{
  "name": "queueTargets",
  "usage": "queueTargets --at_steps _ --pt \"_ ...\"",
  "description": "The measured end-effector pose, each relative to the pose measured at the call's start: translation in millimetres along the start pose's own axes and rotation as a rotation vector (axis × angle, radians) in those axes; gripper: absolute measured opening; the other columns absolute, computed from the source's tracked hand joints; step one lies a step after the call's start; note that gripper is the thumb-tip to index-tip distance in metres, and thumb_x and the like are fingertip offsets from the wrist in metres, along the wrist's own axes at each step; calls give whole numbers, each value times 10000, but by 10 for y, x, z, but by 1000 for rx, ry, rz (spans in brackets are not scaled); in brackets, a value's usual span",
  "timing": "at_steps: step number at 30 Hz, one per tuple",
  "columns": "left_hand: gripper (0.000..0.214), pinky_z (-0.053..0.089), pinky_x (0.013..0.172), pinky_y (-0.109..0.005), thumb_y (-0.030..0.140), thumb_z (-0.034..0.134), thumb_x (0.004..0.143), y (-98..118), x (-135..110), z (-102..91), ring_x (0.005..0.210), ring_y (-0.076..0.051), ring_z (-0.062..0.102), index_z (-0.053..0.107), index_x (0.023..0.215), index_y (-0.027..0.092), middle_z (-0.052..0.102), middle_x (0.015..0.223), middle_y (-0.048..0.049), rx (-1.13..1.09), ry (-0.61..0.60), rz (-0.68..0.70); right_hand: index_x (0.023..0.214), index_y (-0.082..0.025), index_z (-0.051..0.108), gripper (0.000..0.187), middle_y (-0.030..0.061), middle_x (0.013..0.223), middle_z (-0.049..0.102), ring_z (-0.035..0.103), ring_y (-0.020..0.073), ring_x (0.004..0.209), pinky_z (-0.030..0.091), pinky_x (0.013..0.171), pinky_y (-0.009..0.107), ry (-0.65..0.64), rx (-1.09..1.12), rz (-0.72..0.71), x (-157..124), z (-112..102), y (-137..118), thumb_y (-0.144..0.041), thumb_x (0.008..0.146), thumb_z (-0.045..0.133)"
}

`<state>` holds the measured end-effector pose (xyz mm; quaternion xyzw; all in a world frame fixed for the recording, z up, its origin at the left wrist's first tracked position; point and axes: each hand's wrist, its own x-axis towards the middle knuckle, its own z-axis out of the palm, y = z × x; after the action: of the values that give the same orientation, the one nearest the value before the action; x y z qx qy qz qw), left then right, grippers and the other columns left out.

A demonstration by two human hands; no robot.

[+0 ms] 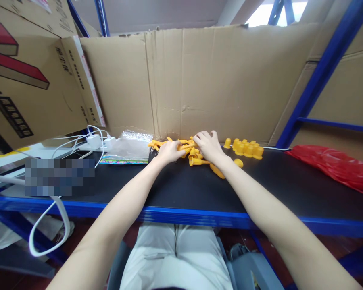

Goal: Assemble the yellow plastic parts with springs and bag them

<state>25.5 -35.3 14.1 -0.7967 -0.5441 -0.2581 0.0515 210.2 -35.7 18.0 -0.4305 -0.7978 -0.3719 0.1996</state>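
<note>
A heap of small yellow plastic parts (pixel 196 161) lies at the back of the black shelf top (pixel 181 189), against the cardboard wall. My left hand (pixel 168 151) rests on the heap's left side with its fingers curled round a yellow part. My right hand (pixel 208 144) lies over the heap's middle, fingers bent down onto the parts. Just right of it, several yellow caps (pixel 247 148) stand upright in a tight group. One loose yellow piece (pixel 238 162) lies in front of them.
A clear plastic bag (pixel 132 148) lies left of the heap, beside white chargers and cables (pixel 94 141). A red plastic bag (pixel 335 167) lies at the right. Cardboard (pixel 218 80) walls the back; blue rack posts (pixel 317 76) stand at the right. The blue shelf edge (pixel 181 215) runs in front.
</note>
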Motion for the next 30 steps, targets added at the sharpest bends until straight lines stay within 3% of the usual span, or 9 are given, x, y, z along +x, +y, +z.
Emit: queueTargets --at_steps 5,9,15,18,21,24,27,30 --pt "360 456 701 -300 419 540 748 -6 -3 -15 848 -251 629 665 1013 209 690 861 -73 12 7 -16 986 -146 534 171 102 895 636 530 221 848 293 796 352 -94 161 -9 -11 68 53 -135 861 418" --pt "355 457 699 -298 394 560 731 -39 -1 -12 850 -246 628 661 1024 222 690 881 -67 21 17 -32 998 -153 535 154 92 954 644 551 202 836 299 778 316 -135 304 -45 -31 153 99 -213 876 464" --pt "352 463 723 -319 366 558 734 -74 8 15 868 -257 624 651 1041 220 687 912 -75 30 37 -21 914 -154 563 122 88 903 631 540 210 837 300 791 332 -140 234 -12 -27 114 99 -157 849 460" --pt "359 467 716 -325 367 555 737 -144 20 29 862 -258 625 653 1048 217 688 918 -86 39 37 -65 941 -152 576 146 111 956 613 527 235 891 320 793 356 -91 183 55 -50 105 215 -159 816 501" --pt "357 467 722 -331 372 548 745 -245 41 36 867 -258 625 661 1047 217 690 925 -94 44 48 -106 931 -170 607 166 124 999 598 514 273 948 347 784 394 8 187 246 -115 170 463 -261 806 549" --pt "332 463 735 -321 368 533 763 -322 62 36 888 -248 623 674 1030 230 692 928 -87 50 66 -119 910 -170 637 226 128 978 611 535 281 933 386 759 402 43 253 561 -208 285 779 -346 780 583" --pt "313 459 727 -303 342 508 783 -358 75 37 884 -234 625 672 1027 235 696 915 -76 49 77 -127 912 -144 652 262 127 914 649 592 249 852 432 719 353 -63 378 896 -284 402 1061 -346 747 619" --pt "310 461 720 -290 308 489 793 -375 84 49 886 -224 625 656 1040 225 693 929 -73 50 107 -153 879 -133 666 247 131 882 670 617 244 844 455 710 328 -170 379 1041 -309 499 1237 -314 711 653"
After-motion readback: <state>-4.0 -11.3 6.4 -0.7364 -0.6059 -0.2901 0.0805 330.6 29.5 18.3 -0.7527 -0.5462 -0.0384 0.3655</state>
